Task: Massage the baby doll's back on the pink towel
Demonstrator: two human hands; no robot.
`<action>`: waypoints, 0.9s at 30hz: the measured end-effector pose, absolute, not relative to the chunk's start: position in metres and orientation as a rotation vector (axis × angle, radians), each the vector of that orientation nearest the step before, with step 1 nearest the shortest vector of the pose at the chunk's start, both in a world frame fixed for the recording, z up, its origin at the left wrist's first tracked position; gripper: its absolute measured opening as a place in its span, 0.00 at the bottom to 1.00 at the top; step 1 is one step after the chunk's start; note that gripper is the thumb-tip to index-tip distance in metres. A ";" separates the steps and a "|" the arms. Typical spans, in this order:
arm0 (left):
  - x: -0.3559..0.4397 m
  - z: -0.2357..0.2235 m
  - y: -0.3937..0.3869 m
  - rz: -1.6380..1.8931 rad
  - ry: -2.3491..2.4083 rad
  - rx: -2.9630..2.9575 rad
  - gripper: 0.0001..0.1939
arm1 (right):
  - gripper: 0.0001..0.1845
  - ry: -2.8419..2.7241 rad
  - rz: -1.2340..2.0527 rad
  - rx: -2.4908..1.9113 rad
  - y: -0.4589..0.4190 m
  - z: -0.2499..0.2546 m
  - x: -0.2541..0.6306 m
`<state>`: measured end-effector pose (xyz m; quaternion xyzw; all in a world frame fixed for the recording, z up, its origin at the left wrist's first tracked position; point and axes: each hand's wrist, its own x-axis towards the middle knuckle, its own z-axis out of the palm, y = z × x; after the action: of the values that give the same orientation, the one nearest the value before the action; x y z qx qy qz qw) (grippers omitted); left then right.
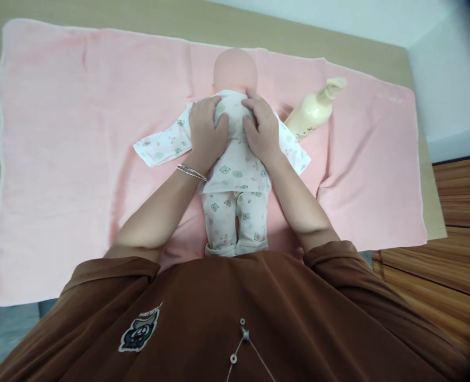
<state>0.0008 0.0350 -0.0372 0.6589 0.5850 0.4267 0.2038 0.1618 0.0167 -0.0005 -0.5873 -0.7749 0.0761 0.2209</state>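
Observation:
A baby doll (pixel 235 172) lies stretched out on a pink towel (pixel 60 159), its bald round head (pixel 235 69) at the far end with no facial features showing. It wears a white printed shirt (pixel 237 154) and matching trousers (pixel 221 217); the sleeves spread to both sides. My left hand (pixel 209 127) rests on the doll's upper left side near the shoulder, thumb apart from the fingers. On the other shoulder lies my right hand (pixel 262 127), likewise with thumb and fingers apart. Some outer fingers are hidden behind the hands.
A cream pump bottle (pixel 310 114) lies tilted on the towel beside the right sleeve. Beneath the towel is a light wooden table (pixel 139 16), with a white wall (pixel 358 18) behind it. Brown wood-grain panels (pixel 458 223) stand at the right.

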 end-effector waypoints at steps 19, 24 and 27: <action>-0.004 -0.046 0.036 1.251 1.601 1.942 0.14 | 0.32 -2.064 0.219 -1.930 0.002 0.008 0.143; -0.006 -0.049 0.045 1.007 1.674 2.018 0.20 | 0.31 -2.171 0.157 -1.779 -0.028 0.012 0.118; -0.006 -0.029 0.029 0.927 1.637 2.082 0.17 | 0.29 -2.249 0.192 -1.687 -0.017 0.013 0.126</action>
<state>-0.0058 0.0285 -0.0288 0.7316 0.5752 0.3258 0.1669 0.1263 -0.0172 0.0135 -0.5908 -0.7877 0.0673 0.1609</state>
